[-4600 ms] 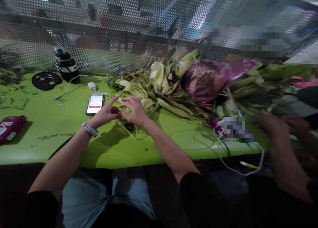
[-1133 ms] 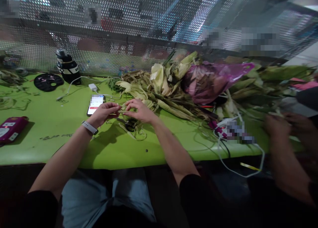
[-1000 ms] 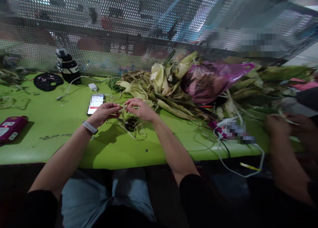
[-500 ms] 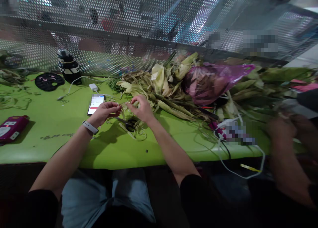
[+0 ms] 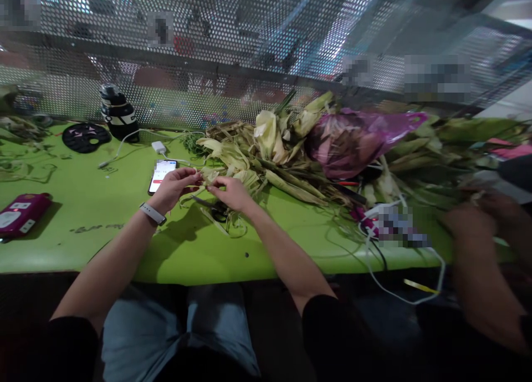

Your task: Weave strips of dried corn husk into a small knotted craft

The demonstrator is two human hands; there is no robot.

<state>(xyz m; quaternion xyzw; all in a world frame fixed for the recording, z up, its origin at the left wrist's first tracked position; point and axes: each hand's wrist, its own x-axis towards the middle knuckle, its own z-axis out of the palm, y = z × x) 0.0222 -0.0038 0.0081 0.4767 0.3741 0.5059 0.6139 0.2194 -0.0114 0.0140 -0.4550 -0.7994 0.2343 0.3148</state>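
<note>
Between my two hands is a small piece of pale corn husk, pinched at both sides. My left hand, with a pale watch strap at the wrist, grips its left side beside the lit phone. The fingers of my right hand are closed on its right side, in front of the heap of husks. Below my hands lie dark-handled scissors, partly covered by thin husk strips on the green table.
A big pile of corn husks with a pink plastic bag fills the back right. At left are a black bottle, a black palette-shaped mat and a magenta power strip. Another person's hands work at right.
My right hand has moved down and slightly forward of the husk, its fingers now lower and closer to my left hand. The view has shifted slightly.
</note>
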